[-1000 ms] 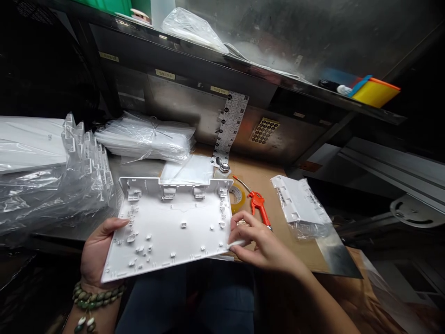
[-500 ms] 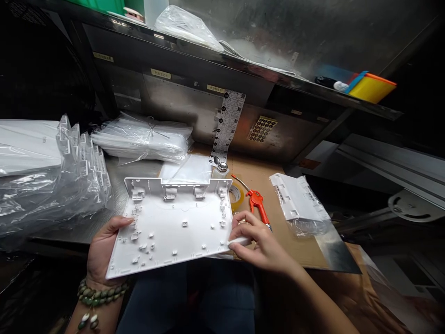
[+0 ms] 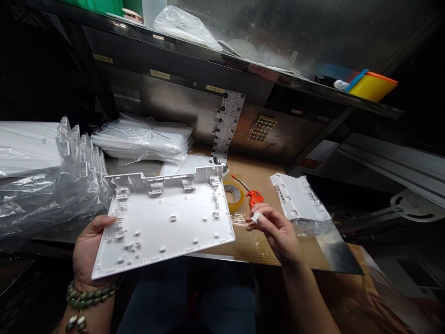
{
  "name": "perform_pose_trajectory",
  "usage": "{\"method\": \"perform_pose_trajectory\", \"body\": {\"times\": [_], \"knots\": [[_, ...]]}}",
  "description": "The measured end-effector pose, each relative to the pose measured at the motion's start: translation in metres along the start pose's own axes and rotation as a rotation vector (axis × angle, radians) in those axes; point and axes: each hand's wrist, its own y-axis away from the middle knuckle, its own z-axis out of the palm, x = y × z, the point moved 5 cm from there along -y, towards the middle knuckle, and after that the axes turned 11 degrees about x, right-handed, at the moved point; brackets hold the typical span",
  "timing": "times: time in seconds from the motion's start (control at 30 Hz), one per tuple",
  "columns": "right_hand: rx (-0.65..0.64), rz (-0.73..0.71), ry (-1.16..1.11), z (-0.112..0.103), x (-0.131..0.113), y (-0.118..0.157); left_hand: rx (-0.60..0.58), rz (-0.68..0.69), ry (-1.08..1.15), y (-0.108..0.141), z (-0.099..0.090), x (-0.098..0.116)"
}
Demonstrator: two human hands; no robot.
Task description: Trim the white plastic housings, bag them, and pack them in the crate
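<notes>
Pretty dim workspace overall. A dark metal shelf (image 3: pixel 243 65) runs across above the bench (image 3: pixel 313 253), whose top is brown cardboard with a steel sheet at the right edge. The back panel (image 3: pixel 174 99) is scuffed grey metal; light catches mostly the middle.

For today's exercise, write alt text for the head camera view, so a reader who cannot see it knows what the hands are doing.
A person's left hand holds a flat white moulded plastic panel above a cardboard-covered bench, while the right hand pinches a small white piece just right of it. A roll of clear tape, an orange-handled tool and bagged white parts lie behind.
</notes>
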Motion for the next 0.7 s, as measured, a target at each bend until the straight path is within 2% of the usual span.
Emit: {"method": "perform_pose_trajectory", "body": {"times": [0.13, 0.27, 0.37, 0.47, 0.57, 0.7], "knots": [[0.165, -0.242, 0.506, 0.008, 0.010, -0.027, 0.125, 0.180, -0.039, 0.008, 0.001, 0.012], [0.206, -0.355, 0.688, 0.030, 0.018, -0.086, 0.160, 0.271, -0.068, 0.012, 0.005, 0.021], [0.209, -0.408, 0.817, 0.050, 0.020, -0.137, 0.198, 0.252, -0.061, 0.012, 0.008, 0.021], [0.197, -0.436, 0.976, 0.065, 0.021, -0.173, 0.221, 0.205, -0.057, 0.012, 0.014, 0.015], [0.162, -0.445, 1.096, 0.073, 0.023, -0.189, 0.244, 0.125, -0.047, 0.012, 0.021, 0.005], [0.119, -0.467, 1.159, 0.074, 0.023, -0.196, 0.261, 0.089, -0.064, 0.008, 0.027, -0.005]]}}
